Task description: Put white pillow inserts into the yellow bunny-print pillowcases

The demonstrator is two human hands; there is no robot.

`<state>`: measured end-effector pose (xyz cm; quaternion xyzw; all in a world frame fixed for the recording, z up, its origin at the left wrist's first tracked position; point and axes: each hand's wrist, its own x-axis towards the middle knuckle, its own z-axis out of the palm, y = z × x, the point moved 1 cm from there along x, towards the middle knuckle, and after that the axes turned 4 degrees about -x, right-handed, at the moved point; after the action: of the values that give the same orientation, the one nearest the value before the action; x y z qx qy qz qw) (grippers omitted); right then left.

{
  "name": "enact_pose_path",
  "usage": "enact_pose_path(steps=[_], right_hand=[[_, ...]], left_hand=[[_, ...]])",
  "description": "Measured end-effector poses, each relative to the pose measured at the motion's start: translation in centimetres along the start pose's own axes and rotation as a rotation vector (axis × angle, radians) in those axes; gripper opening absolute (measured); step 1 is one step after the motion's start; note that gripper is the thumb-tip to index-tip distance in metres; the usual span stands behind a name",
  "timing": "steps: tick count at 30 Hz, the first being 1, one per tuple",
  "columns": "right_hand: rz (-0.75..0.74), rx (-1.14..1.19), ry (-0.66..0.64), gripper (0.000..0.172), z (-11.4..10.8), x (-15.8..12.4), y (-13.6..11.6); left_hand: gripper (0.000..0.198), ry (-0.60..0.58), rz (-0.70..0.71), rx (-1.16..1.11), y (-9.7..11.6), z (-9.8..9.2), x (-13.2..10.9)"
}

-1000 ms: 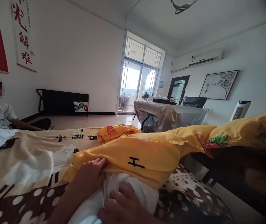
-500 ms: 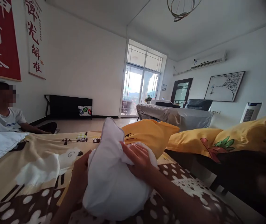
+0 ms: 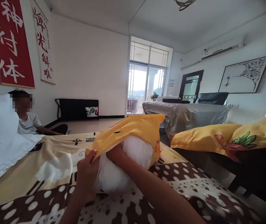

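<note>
The white pillow [image 3: 114,179] is partly inside the yellow pillowcase [image 3: 129,129]. The left hand [image 3: 88,163] grips the pillowcase's opening edge, left side; the right hand [image 3: 114,153] is inside the pillowcase, its grip hidden and indeterminable.

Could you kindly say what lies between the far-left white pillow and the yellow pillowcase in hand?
In the head view, patterned blanket with a sheep print lies between the white pillow and the yellow pillowcase.

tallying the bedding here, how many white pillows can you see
2: the left white pillow, at the picture's edge, and the middle white pillow, partly hidden by the yellow cover. Any inside the yellow bundle at right would be hidden.
</note>
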<state>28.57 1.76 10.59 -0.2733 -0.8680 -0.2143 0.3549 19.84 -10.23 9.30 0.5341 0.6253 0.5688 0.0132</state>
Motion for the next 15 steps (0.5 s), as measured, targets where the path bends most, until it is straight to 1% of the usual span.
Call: enact_pose_path(steps=[1,3,5,8,11,12,13,14,15], right_hand=[[0.018,-0.004,0.009,0.038,-0.1,0.1,0.2],[0.038,-0.017,0.019,0.032,-1.0,-0.3,0.5],[0.041,-0.028,0.025,0.025,-2.9,-1.6,0.8],[-0.04,-0.009,-0.009,0.024,-7.3,-5.0,0.7],[-0.209,0.032,-0.076,0.026,-11.7,-10.1,-0.1],[-0.244,0.017,-0.061,0.029,-12.5,-12.0,-0.5],[-0.252,-0.022,-0.005,0.032,-12.9,-13.8,-0.9],[-0.234,-0.069,0.077,0.034,-12.8,-15.4,-1.2],[-0.207,-0.113,0.159,0.036,-12.2,-16.6,-1.5]], left_hand=[[0.021,-0.02,0.077,0.116,0.3,0.3,-0.4],[0.029,-0.035,0.232,0.331,0.9,0.9,-1.1],[0.032,-0.025,0.369,0.516,1.5,1.4,-1.6],[0.03,0.01,0.486,0.671,2.6,1.1,-2.0],[0.024,0.062,0.509,0.72,3.7,0.3,-2.3],[0.023,0.09,0.525,0.725,3.9,0.2,-2.5],[0.023,0.122,0.556,0.72,4.2,0.1,-2.7],[0.023,0.152,0.61,0.698,4.4,0.2,-3.1],[0.023,0.177,0.68,0.653,4.6,0.5,-3.4]])
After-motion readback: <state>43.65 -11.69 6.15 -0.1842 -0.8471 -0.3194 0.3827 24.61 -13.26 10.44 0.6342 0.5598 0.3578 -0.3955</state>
